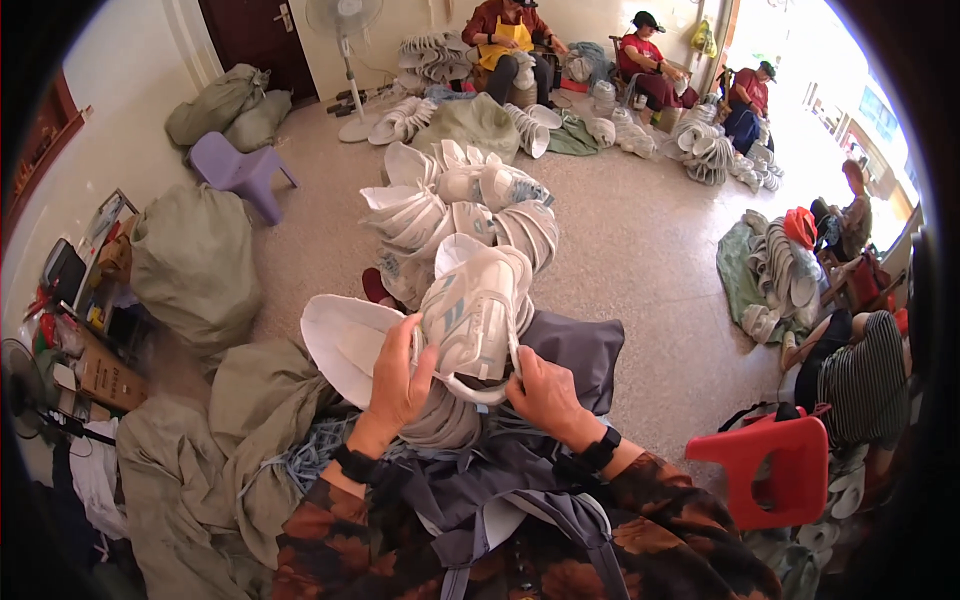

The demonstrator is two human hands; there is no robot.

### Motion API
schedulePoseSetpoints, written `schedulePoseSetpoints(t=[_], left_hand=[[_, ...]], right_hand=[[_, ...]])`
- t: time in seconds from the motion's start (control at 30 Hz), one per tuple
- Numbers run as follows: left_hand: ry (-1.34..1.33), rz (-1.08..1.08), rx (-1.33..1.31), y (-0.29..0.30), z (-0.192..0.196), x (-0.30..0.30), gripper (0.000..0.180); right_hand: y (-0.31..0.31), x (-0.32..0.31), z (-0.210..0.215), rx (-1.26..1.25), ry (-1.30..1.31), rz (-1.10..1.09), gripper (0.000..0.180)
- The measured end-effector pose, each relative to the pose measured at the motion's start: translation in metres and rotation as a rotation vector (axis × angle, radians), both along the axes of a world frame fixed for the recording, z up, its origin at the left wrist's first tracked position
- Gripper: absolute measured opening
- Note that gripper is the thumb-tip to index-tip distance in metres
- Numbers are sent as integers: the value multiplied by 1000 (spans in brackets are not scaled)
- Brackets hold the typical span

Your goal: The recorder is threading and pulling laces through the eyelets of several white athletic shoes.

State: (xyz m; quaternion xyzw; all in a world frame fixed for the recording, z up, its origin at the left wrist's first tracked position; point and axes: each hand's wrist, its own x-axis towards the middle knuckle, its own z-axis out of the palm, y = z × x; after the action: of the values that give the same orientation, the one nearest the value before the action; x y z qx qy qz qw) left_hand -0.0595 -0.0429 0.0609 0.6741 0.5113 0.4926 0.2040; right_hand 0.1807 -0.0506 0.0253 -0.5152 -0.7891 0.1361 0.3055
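Observation:
A white shoe upper (470, 310) with grey-blue stripes is held up in front of me between both hands. My left hand (403, 382) grips its near left edge, with the thumb and fingers closed on the rim. On the opposite side my right hand (545, 393) pinches the near right rim. Just left of it lies a wide white flared shoe piece (340, 345), partly behind my left fingers. Under my hands, a nested stack of pale uppers (440, 420) rests near my lap. Beyond the held upper, rows of nested white shoe uppers (455, 215) lie on the floor.
Large green-grey sacks (190, 265) and bunched sackcloth (190, 450) lie to my left. A purple chair (238, 170) stands behind them, near a standing fan (345, 60). On the right is a red plastic chair (770, 470). Several people sit around the room among shoe piles.

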Motion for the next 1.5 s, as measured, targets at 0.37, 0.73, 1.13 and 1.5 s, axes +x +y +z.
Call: schedulePoseSetpoints(t=[0.37,0.73,1.13,1.5], left_hand=[[705,-102,-322,42,13,1,80],[719,-302,-326,96,5,-20,65],[471,-242,-281,57,-20,-19,54],[653,24,-173,41,-46,25,56]], right_hand=[[26,-1,12,-103,139,63,41],[89,5,-83,-640,905,-178,33],[126,19,-31,-741,1356,-141,21],[98,41,-57,-422,764,-308,30]])
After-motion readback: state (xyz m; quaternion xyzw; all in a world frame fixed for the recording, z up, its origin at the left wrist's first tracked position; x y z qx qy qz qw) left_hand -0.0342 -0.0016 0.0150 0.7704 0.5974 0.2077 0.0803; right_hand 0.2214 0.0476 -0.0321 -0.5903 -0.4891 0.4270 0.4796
